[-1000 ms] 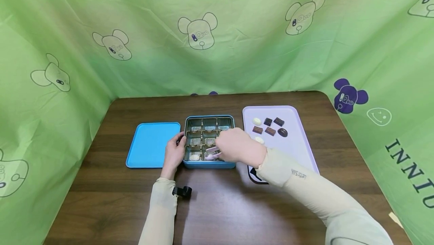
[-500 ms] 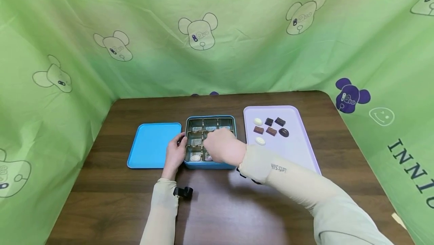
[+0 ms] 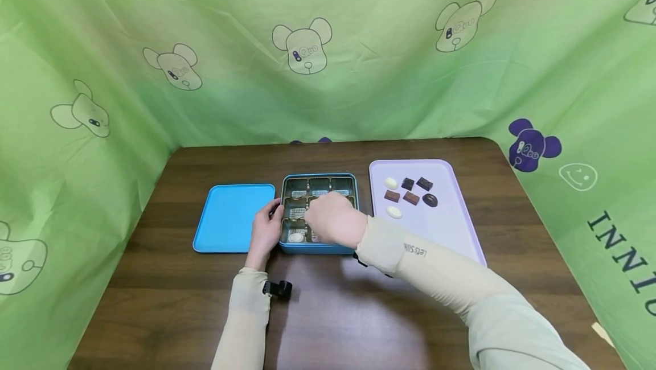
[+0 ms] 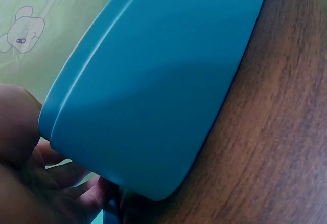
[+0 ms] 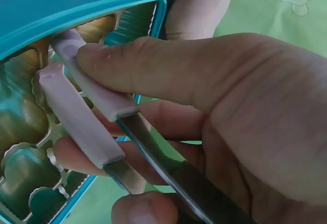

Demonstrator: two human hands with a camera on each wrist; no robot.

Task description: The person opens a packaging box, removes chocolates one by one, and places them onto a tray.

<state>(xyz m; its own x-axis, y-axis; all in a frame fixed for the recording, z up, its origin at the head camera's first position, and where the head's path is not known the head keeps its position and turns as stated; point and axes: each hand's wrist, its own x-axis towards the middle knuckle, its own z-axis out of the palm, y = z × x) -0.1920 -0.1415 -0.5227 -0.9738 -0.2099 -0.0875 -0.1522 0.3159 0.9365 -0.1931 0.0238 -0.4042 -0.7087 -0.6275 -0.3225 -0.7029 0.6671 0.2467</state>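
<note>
My right hand (image 3: pixel 335 219) is over a blue box (image 3: pixel 318 249) and grips tongs (image 5: pixel 84 116) with metal arms and pale lilac tips. In the right wrist view the tips stand apart above the gold compartments, with no piece visible between them. The hand hides the box's middle and right compartments in the head view. A white chocolate (image 3: pixel 296 237) lies in the near-left compartment. My left hand (image 3: pixel 265 230) rests against the box's left side; in the left wrist view its thumb touches the rim and its fingers lie by the outer wall.
A blue lid (image 3: pixel 233 219) lies left of the box. On the right, a lilac tray (image 3: pixel 435 239) carries several dark, brown and white chocolates (image 3: pixel 411 198). The wooden table (image 3: pixel 328 313) has green curtains (image 3: pixel 359 97) behind and at both sides.
My right hand has moved left and now covers more of the box, hiding the tong tips that showed in the near-middle compartment earlier. The left hand stays at the box's side.
</note>
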